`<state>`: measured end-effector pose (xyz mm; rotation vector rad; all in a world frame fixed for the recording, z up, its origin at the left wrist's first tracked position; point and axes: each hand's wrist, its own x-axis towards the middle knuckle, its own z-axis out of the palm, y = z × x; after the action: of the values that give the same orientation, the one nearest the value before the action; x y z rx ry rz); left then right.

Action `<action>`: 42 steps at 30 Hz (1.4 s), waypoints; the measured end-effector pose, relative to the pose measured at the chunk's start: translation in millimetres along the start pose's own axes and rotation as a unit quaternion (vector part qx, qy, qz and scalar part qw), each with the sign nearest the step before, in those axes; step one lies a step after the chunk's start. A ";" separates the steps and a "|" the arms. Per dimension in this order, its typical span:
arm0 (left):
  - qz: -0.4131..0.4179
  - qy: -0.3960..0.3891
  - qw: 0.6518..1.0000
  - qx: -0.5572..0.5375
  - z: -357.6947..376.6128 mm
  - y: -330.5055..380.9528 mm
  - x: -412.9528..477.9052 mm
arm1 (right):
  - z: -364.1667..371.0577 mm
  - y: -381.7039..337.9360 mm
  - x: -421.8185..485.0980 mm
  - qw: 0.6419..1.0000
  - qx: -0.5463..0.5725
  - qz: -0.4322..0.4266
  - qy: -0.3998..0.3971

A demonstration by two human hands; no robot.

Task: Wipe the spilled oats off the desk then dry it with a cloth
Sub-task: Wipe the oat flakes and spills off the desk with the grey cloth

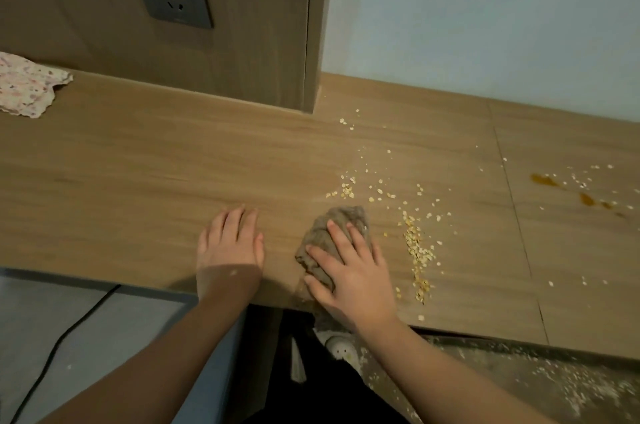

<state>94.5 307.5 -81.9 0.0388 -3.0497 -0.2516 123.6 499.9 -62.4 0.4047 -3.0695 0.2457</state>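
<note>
Left hand (pixel 230 243) lies palm down, flat on the desk (pixel 138 163), fingers straight and close together, thumb tucked alongside. Right hand (pixel 349 271) is just beside it, palm down, fingers spread and fairly straight, pressing on a cloth (pixel 341 219). Left forearm (pixel 166 354) bare, entering from lower left, in shadow. Right forearm (pixel 433 364) bare, entering from lower right.

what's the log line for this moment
wiping | right hand presses brown rag | left hand flat on desk | oats right of rag
</note>
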 end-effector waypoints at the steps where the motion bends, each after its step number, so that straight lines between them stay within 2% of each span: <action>1: 0.000 -0.002 1.000 0.000 -0.2 0.9 0.1 | -2.9 14.9 -8.2 1.000 0.012 0.013 0.012; 4: 0.000 0.017 1.000 -0.003 1.7 3.7 -1.2 | -9.4 63.9 -34.1 0.997 0.032 0.033 0.057; 6: 0.001 0.033 0.999 -0.006 1.4 4.9 -1.7 | -19.4 87.8 -43.0 0.993 0.039 0.079 0.076; 9: 0.000 0.050 0.999 -0.002 1.7 6.9 -0.7 | -27.1 75.3 -34.8 0.983 0.099 0.117 0.101; 10: 0.000 0.054 0.999 0.000 1.6 8.4 -0.2 | -27.4 58.3 -26.6 0.983 0.116 0.102 0.098; 13: 0.001 0.050 0.999 0.009 -0.6 10.2 1.7 | -18.3 14.0 -7.1 0.991 0.111 0.068 -0.016; 14: 0.003 0.043 0.999 0.012 -1.4 10.4 2.4 | -17.0 14.9 -5.0 0.992 0.102 0.063 -0.025; 17: 0.006 0.016 1.000 0.023 -3.9 9.8 1.6 | -16.0 52.4 -21.7 0.997 0.062 0.048 0.027; 20: 0.013 -0.012 1.000 0.025 -6.4 7.0 1.2 | -21.6 86.8 -32.9 0.990 0.066 0.102 0.066; 22: 0.027 -0.017 0.999 0.027 -9.2 4.5 5.1 | -27.1 74.9 -22.5 0.981 0.108 0.139 0.081; 24: 0.039 -0.037 0.998 0.033 -14.0 2.1 13.4 | -25.9 38.8 -2.7 0.983 0.145 0.091 0.070; 27: 0.026 -0.065 0.997 0.030 -16.7 -1.6 25.8 | -8.9 -23.1 22.9 0.990 0.107 -0.092 0.007; 28: 0.017 -0.073 0.997 0.027 -16.2 -2.9 28.6 | -1.9 -31.7 29.2 0.988 0.091 -0.124 -0.019; 30: 0.005 -0.084 0.996 0.024 -12.5 -4.8 30.0 | 4.8 -19.1 40.1 0.991 0.047 -0.123 -0.024; 32: -0.001 -0.084 0.996 0.023 -8.5 -5.6 29.2 | 3.6 14.2 47.1 0.998 0.011 -0.061 0.016; 35: 0.003 -0.087 0.996 0.006 -7.7 -6.8 29.8 | -6.7 62.5 49.9 0.995 0.034 0.070 0.064; 37: 0.012 -0.064 0.997 -0.031 -9.0 -9.1 31.6 | -10.7 58.7 47.8 0.987 0.078 0.101 0.095; 38: 0.008 -0.071 0.996 -0.055 -10.0 -11.8 32.0 | -11.1 42.0 46.2 0.983 0.103 0.094 0.118; 40: -0.006 -0.095 0.988 -0.120 -12.4 -20.5 31.2 | -6.0 -7.6 42.8 0.977 0.163 0.022 0.133; 42: -0.002 -0.091 0.988 -0.127 -13.7 -33.1 21.3 | 3.8 -56.3 33.5 0.976 0.184 -0.079 0.083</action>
<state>74.9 272.0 -72.2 0.0055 -3.1685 -0.6761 105.8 437.1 -55.7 0.6028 -2.8041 0.8010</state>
